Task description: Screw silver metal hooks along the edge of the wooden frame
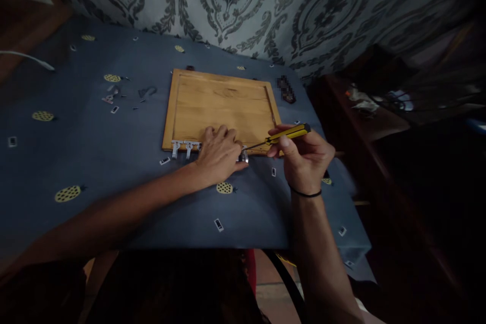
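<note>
A wooden board (220, 104) with a raised frame lies on a blue cloth-covered table (94, 152). Metal hooks (182, 148) hang in a row along the board's near edge. My left hand (218, 154) rests palm down on that edge, fingers curled over the hook strip and covering part of it. My right hand (301, 159) is closed around a yellow-and-black screwdriver (288, 133). Its thin shaft points left and down to a metal hook (244, 154) just right of my left hand.
Small metal parts and screws (114, 96) lie on the cloth at the left. A white cable (34, 58) crosses the far left. A patterned curtain hangs behind the table. A dark wooden shelf (364, 111) with clutter stands to the right.
</note>
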The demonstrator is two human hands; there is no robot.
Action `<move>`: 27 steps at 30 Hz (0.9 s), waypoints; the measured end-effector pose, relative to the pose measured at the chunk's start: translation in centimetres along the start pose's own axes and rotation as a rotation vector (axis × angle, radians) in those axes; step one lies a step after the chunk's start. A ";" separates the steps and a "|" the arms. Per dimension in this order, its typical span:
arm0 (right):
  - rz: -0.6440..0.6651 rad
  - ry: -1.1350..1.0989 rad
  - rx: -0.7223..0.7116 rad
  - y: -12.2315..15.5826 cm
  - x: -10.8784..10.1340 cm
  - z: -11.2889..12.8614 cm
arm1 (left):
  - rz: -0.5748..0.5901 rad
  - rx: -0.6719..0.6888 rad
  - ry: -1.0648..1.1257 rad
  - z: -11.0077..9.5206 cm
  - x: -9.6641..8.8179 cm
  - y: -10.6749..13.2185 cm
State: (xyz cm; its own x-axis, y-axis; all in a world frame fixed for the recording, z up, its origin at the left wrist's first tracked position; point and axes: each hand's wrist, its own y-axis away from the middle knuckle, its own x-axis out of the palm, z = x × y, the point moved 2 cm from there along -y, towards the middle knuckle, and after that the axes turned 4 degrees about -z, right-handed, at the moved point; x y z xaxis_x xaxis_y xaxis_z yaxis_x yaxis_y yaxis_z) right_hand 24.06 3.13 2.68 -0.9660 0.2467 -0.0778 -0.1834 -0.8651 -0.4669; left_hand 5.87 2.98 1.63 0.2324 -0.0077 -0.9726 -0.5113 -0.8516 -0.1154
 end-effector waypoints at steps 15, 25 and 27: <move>-0.039 0.025 -0.064 0.0 0.0 0.0 | -0.009 0.000 -0.013 0.0 -0.1 0.0; -0.012 -0.005 -0.030 0.3 -0.1 0.0 | 0.024 -0.012 0.001 -0.1 -0.3 0.0; -0.026 0.001 -0.027 0.2 -0.1 0.0 | 0.030 -0.016 0.007 -0.1 -0.3 0.0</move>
State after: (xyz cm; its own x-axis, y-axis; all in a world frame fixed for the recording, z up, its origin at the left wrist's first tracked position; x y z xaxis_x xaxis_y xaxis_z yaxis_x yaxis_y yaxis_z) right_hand 24.12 2.93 2.55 -0.9607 0.2696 -0.0659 -0.2037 -0.8462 -0.4925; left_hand 5.91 2.94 1.98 0.2230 -0.0372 -0.9741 -0.5051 -0.8591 -0.0828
